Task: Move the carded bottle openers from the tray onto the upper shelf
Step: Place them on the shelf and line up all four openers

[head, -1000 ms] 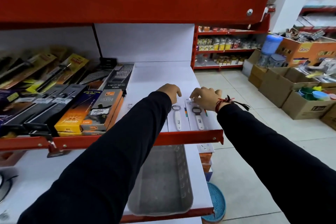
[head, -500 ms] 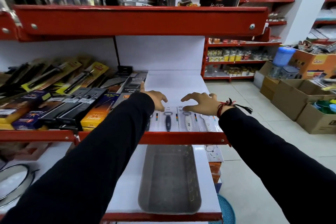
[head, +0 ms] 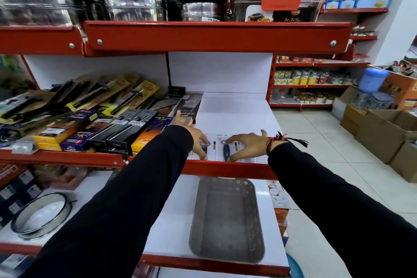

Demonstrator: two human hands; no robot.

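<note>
From the head view I judge the job nearly finished: the grey tray [head: 226, 219] on the lower shelf looks bare inside, with no carded opener left that I can see, and the carded bottle openers [head: 222, 148] lie flat on the white upper shelf [head: 234, 117], right at its front red lip. What I take to be left is only squaring the cards up side by side. My left hand [head: 198, 140] rests on the left card, fingers spread narrow and pressed down at the card's near edge, holding nothing that I can make out. My right hand [head: 247, 145] lies over the right-hand cards with fingers splayed wide, index fingertip touching near the head of the dark-blue opener [head: 226, 151]; it pins the card, it does not grip it. The openers' long axes run front to back across the shelf, ring heads toward the back panel and handles toward me. How many cards lie beneath my right palm I cannot tell. The boxed lighters [head: 146, 137] sit just beside the left card, so I would slide nothing further leftward.
</note>
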